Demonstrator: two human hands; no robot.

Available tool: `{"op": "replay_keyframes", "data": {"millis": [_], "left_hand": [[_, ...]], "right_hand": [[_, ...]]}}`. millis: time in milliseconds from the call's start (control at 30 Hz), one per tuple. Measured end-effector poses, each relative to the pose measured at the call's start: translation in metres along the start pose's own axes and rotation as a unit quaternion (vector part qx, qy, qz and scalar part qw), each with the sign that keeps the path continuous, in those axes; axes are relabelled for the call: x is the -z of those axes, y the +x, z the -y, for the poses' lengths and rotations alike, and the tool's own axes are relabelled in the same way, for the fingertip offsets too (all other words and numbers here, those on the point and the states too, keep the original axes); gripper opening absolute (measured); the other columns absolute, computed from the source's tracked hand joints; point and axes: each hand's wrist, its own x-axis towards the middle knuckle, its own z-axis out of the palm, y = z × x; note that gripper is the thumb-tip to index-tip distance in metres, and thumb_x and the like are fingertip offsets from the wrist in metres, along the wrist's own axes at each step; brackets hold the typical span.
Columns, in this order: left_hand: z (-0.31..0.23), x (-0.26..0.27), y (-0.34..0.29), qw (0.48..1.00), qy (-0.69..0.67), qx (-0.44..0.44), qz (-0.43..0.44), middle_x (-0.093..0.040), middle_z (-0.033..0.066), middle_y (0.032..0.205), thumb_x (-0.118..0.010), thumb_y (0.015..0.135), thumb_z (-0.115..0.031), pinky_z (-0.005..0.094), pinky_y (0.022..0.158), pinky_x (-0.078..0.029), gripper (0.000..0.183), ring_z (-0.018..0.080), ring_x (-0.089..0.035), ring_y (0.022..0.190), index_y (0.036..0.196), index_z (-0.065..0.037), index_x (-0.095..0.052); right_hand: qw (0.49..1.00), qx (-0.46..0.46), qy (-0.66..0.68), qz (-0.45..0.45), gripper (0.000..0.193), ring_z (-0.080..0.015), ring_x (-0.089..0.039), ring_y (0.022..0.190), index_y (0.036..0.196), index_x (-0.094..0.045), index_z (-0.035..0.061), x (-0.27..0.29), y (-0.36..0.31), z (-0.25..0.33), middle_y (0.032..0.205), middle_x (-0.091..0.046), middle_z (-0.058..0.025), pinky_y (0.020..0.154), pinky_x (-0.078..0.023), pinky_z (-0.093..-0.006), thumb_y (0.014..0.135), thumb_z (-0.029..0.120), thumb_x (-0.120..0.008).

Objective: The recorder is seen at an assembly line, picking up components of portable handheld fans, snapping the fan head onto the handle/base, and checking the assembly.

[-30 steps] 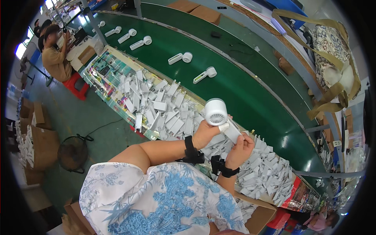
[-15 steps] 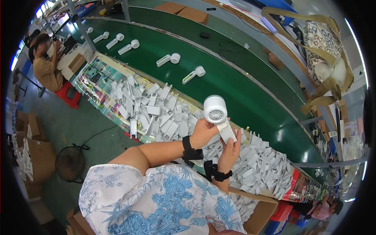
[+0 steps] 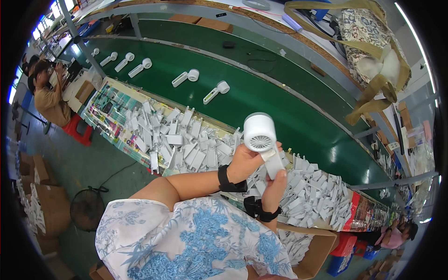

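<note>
A white handheld fan (image 3: 259,133) is held up over the near edge of the green conveyor, its round slotted head uppermost. My left hand (image 3: 245,163) grips it at the neck, just below the head. My right hand (image 3: 274,189) is closed round the lower end of the handle (image 3: 274,164), its thumb near the handle's tip. Beneath both hands lies a heap of loose white plastic housing pieces (image 3: 189,144), spread along the bench to the left, with more housing pieces (image 3: 312,193) to the right.
Several white fans (image 3: 216,92) lie spaced along the green conveyor (image 3: 280,107). A cardboard box (image 3: 315,252) of white parts stands at my right side. A patterned bag (image 3: 368,44) rests on the far shelf. Another person (image 3: 49,98) sits at the far left; a floor fan (image 3: 87,210) stands lower left.
The whole view has shifted slightly. My right hand's fingers have closed in around the fan's handle, where they were stretched alongside it. The left hand keeps its hold at the neck.
</note>
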Motion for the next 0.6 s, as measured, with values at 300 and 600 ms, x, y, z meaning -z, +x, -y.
{"op": "replay_keyframes", "data": {"millis": [300,600], "left_hand": [[0.027,-0.006,0.049,0.989,-0.015,0.133,0.070,-0.063,0.0071,0.094,-0.059,0.083,-0.011,0.0278,0.075,-0.050,0.023,0.0148,-0.062,0.085,0.103,-0.002,-0.056],[0.126,0.084,0.106,0.937,-0.215,0.234,-0.143,-0.059,0.0152,0.101,-0.037,0.089,-0.009,0.0380,0.087,-0.048,0.024,0.0256,-0.060,0.095,0.108,0.001,-0.048]], "right_hand": [[0.942,0.259,-0.129,-0.171,0.049,-0.0143,-0.045,0.062,0.079,-0.052,-0.0059,0.023,0.045,-0.037,0.066,-0.052,-0.0087,0.057,-0.039,-0.0283,0.086,0.043,-0.048],[0.999,-0.012,-0.052,-0.004,0.043,-0.0061,-0.038,0.050,0.078,-0.051,0.0067,0.026,0.111,-0.074,0.062,-0.046,0.0010,0.044,-0.027,-0.0200,0.094,0.042,-0.033]]}}
